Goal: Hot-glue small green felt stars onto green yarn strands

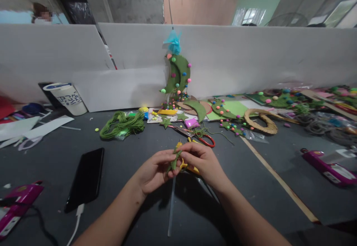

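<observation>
My left hand (158, 170) and my right hand (202, 160) meet over the middle of the table. Between them they pinch a small green felt star (174, 160), partly covered by the fingers. Just beyond the fingertips shows a yellow tip (179, 145) of something I cannot make out. A yellow-handled tool (193, 169) lies under my right hand. Below the hands a clear glue stick (171, 209) points toward me. Red-handled scissors (205, 140) and two more green stars (166, 122) lie farther back.
A black phone (86, 179) with a white cable lies at left, near a magenta power strip (19, 209); another (329, 166) is at right. Green yarn (122, 124), a white cup (67, 98), a straw-coloured ring (260, 120) and a decorated green moon (182, 73) are farther back.
</observation>
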The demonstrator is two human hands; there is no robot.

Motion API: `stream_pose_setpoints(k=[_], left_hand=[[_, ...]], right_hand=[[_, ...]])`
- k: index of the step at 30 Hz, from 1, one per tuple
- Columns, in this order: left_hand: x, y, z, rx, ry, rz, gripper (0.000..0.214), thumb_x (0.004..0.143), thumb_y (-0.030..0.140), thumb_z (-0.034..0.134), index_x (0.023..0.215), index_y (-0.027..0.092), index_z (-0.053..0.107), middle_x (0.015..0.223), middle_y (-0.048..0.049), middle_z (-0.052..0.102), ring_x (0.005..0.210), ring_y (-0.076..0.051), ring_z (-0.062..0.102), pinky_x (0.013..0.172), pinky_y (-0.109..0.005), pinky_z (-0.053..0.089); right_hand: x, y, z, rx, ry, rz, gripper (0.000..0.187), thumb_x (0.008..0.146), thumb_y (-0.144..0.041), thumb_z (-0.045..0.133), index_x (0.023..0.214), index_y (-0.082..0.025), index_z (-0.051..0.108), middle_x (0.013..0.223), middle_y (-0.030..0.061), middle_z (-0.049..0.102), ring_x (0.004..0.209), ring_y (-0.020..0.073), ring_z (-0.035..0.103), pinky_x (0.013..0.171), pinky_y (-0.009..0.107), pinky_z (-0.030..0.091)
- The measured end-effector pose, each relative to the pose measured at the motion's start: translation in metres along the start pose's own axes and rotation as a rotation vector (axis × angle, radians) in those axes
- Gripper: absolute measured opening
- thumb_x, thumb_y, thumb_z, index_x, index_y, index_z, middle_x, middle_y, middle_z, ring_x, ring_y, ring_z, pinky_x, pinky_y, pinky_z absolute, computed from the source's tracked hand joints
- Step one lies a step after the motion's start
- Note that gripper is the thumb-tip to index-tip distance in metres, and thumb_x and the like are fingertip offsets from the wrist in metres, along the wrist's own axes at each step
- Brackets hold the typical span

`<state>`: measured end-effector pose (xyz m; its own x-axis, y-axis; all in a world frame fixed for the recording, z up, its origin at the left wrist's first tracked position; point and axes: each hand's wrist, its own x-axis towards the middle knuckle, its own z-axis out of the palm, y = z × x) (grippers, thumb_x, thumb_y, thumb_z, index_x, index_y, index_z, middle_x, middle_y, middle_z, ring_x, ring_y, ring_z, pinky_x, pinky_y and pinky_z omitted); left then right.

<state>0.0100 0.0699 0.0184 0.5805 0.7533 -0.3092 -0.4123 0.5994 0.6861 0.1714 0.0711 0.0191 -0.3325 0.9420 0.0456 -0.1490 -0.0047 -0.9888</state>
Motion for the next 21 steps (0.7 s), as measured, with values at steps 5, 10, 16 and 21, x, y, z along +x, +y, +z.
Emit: stream_pose_setpoints(k=[5, 10, 16, 21], left_hand=[[0.001, -0.005, 0.008, 0.198, 0.130, 0.215, 0.027, 0.080, 0.039, 0.054, 0.091, 0.015, 0.061, 0.085, -0.0086, 0.064, 0.078, -0.019, 0.063, 0.062, -0.028, 0.053], [0.002, -0.007, 0.011, 0.423, 0.264, 0.392, 0.018, 0.069, 0.028, 0.068, 0.079, 0.017, 0.057, 0.066, 0.0010, 0.060, 0.057, -0.012, 0.060, 0.047, -0.020, 0.049], [0.003, -0.008, 0.006, 0.477, 0.275, 0.416, 0.015, 0.074, 0.028, 0.063, 0.077, 0.016, 0.055, 0.064, 0.0004, 0.057, 0.059, -0.015, 0.062, 0.037, -0.018, 0.046], [0.002, -0.007, 0.007, 0.464, 0.275, 0.417, 0.015, 0.074, 0.028, 0.063, 0.076, 0.015, 0.055, 0.067, 0.0001, 0.058, 0.060, -0.015, 0.062, 0.036, -0.018, 0.046]], right_hand=[[0.002, -0.003, 0.000, -0.077, 0.199, 0.021, 0.017, 0.071, -0.034, 0.064, 0.072, -0.017, 0.060, 0.059, -0.0034, 0.056, 0.050, 0.0085, 0.049, 0.048, 0.021, 0.039], [0.004, -0.002, 0.002, -0.034, 0.183, 0.080, 0.016, 0.069, -0.032, 0.065, 0.072, -0.017, 0.059, 0.057, -0.0045, 0.054, 0.047, 0.0077, 0.049, 0.044, 0.019, 0.037], [0.006, 0.005, -0.002, 0.060, 0.130, 0.148, 0.016, 0.070, -0.031, 0.066, 0.077, -0.017, 0.060, 0.059, -0.0051, 0.053, 0.047, 0.0050, 0.044, 0.043, 0.017, 0.034], [0.006, 0.006, -0.003, 0.036, 0.144, 0.148, 0.016, 0.070, -0.030, 0.066, 0.074, -0.016, 0.059, 0.059, -0.0060, 0.051, 0.045, 0.0036, 0.040, 0.042, 0.016, 0.030]])
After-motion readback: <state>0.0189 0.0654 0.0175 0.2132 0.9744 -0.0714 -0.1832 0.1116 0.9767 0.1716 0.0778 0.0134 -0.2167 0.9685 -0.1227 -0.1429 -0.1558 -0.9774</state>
